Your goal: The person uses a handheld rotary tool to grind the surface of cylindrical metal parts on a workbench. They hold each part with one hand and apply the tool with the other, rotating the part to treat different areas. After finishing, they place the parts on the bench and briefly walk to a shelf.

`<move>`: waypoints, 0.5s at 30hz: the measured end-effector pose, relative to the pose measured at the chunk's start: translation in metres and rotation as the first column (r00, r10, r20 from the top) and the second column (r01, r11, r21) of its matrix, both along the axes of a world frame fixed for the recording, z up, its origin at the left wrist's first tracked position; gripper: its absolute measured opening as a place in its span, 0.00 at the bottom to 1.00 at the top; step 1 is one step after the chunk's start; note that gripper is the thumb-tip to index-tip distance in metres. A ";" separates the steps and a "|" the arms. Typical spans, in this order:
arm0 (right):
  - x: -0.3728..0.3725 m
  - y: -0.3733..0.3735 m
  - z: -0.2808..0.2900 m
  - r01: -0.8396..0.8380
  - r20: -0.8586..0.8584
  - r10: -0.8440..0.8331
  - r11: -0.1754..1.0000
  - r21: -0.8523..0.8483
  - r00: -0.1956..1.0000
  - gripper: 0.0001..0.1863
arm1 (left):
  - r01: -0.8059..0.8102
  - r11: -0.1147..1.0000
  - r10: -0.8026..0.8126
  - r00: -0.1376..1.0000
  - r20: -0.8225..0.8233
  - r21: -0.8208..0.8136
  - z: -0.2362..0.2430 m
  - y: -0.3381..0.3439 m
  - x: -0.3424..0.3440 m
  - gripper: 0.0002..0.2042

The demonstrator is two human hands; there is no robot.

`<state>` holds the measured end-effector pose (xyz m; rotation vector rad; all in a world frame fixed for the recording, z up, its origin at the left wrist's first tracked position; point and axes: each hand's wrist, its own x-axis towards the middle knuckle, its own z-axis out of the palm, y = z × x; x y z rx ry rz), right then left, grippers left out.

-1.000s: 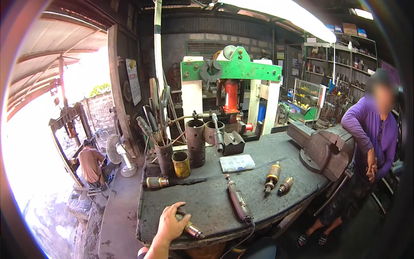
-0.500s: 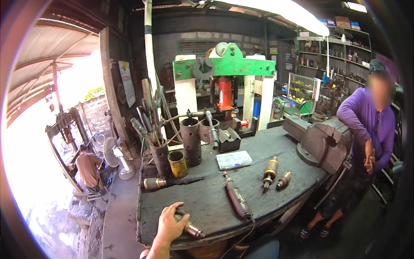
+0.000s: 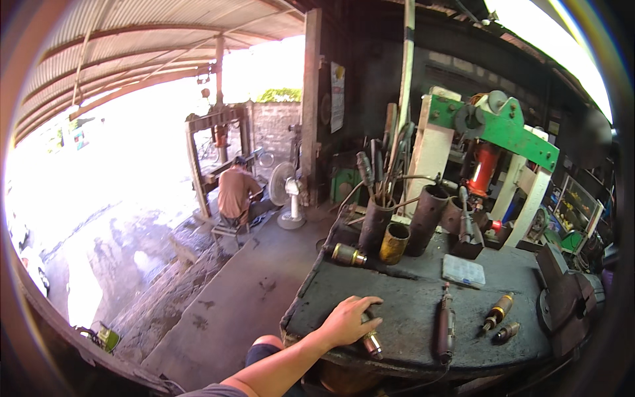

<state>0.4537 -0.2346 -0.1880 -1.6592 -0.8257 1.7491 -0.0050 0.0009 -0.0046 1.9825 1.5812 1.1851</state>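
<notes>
Rotor (image 3: 372, 344) lies near the front edge of the bench (image 3: 410, 321), our left hand (image 3: 346, 322) closed around it, presumably to stop it rolling. We find the rotary tool (image 3: 446, 327) apart to its right, seemingly kept within reach. Our left forearm (image 3: 284, 367) slants in from below, palm down; our right hand is out of view.

The left forearm (image 3: 286, 362) is stretched across the near edge of the surface (image 3: 407, 294), over which the left hand (image 3: 345, 322) is held palm-down, its fingers (image 3: 363, 302) curled.
</notes>
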 end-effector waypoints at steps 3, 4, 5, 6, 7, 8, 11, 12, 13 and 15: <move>0.002 0.003 -0.001 0.009 0.029 -0.008 0.999 -0.037 1.000 0.20 | 0.008 1.000 -0.008 1.000 -0.013 0.006 -0.003 0.003 -0.001 0.27; 0.002 0.004 0.000 0.011 0.031 -0.009 0.999 -0.050 0.999 0.20 | 0.007 1.000 -0.007 1.000 -0.011 0.001 -0.003 0.004 0.000 0.27; 0.001 0.005 0.001 0.014 0.029 -0.012 0.998 -0.061 1.000 0.20 | 0.011 1.000 -0.010 1.000 -0.009 0.023 -0.003 0.004 0.000 0.27; 0.000 0.005 0.002 0.019 0.028 -0.017 0.997 -0.072 0.999 0.20 | 0.013 0.999 -0.012 1.000 -0.013 0.029 -0.003 0.005 0.000 0.27; 0.000 0.005 0.004 -0.004 0.023 0.005 0.998 -0.068 1.000 0.20 | 0.000 0.999 0.000 1.000 0.002 0.035 -0.003 0.004 0.000 0.27; -0.001 0.006 0.005 -0.019 0.019 0.020 0.998 -0.060 1.000 0.20 | -0.007 1.000 0.007 1.000 0.009 0.029 -0.002 0.004 0.000 0.27; -0.001 0.004 0.006 -0.009 0.051 0.011 0.999 -0.042 0.999 0.21 | -0.012 1.000 0.012 1.000 -0.002 -0.010 0.002 0.002 0.001 0.27; -0.001 0.003 0.005 0.005 0.069 -0.002 0.999 -0.038 0.998 0.21 | -0.014 1.000 0.014 1.000 -0.028 -0.014 0.004 0.001 0.001 0.27; 0.000 0.002 0.003 0.000 0.074 0.002 1.000 -0.027 0.997 0.20 | -0.022 1.000 0.022 1.000 -0.005 -0.001 0.006 0.001 0.002 0.27; 0.002 0.001 -0.004 0.026 0.043 -0.026 1.000 -0.012 0.999 0.19 | -0.047 0.999 0.048 0.999 0.024 -0.018 0.009 -0.001 0.003 0.26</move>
